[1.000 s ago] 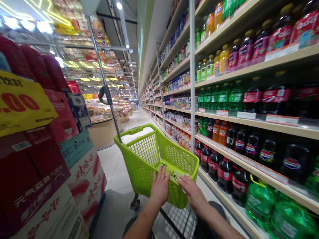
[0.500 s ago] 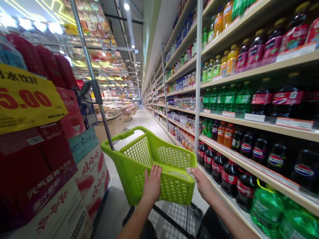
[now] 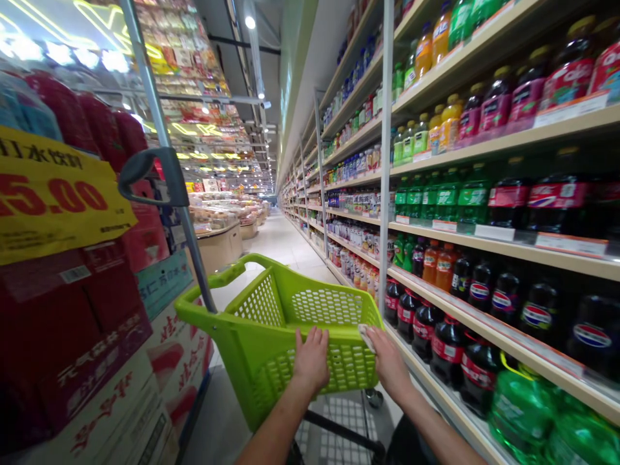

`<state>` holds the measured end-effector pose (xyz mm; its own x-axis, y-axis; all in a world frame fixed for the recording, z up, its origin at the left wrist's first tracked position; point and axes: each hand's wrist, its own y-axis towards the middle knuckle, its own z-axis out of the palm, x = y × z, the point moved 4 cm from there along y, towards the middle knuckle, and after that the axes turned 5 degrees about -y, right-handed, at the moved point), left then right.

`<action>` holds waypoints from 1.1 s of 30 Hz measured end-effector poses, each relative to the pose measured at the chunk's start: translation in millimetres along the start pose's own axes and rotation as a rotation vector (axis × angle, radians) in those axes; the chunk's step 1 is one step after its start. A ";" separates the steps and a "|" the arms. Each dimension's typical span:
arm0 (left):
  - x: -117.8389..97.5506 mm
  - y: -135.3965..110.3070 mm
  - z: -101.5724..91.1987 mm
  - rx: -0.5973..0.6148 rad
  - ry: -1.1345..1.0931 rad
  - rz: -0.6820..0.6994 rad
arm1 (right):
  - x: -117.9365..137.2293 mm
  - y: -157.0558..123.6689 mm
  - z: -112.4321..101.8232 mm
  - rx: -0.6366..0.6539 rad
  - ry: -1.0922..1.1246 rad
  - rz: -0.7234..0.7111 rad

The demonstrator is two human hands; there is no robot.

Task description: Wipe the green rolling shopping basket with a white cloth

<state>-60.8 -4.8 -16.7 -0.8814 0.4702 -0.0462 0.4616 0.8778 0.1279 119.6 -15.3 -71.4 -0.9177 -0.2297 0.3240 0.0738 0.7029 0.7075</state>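
Leftward and lower, the green plastic shopping basket (image 3: 261, 300) now sits at lower centre of the frame. The left hand (image 3: 312, 358) hooks its fingers over the near rim. The right hand (image 3: 387, 361) pinches a white cloth (image 3: 367, 337) at the rim's right corner. The basket looks light and stiff, and its thick rim seems the surest place to hold it.
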 end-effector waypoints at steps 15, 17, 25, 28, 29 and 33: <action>-11.6 -4.1 2.7 -0.008 -0.005 0.001 | 1.3 5.2 7.3 -0.036 -0.037 -0.001; -11.9 -3.8 3.3 -0.014 0.000 -0.004 | 14.1 4.3 12.6 -0.035 -0.023 -0.057; -15.7 -5.4 0.5 0.017 0.002 0.001 | -9.5 1.6 7.3 -0.042 -0.026 0.007; -20.1 -3.9 0.4 0.013 -0.002 -0.006 | -9.1 -0.1 5.0 -0.070 -0.016 0.014; -20.7 -3.0 0.6 0.010 -0.004 -0.008 | -3.2 -0.4 6.6 -0.078 -0.007 -0.007; -9.4 0.1 -1.8 0.010 -0.025 0.022 | 10.4 0.4 12.9 -0.065 0.020 -0.083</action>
<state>-52.6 -9.3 -14.5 -0.8685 0.4910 -0.0685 0.4815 0.8683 0.1192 105.0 -8.8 -75.9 -0.9138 -0.2992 0.2747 0.0237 0.6359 0.7714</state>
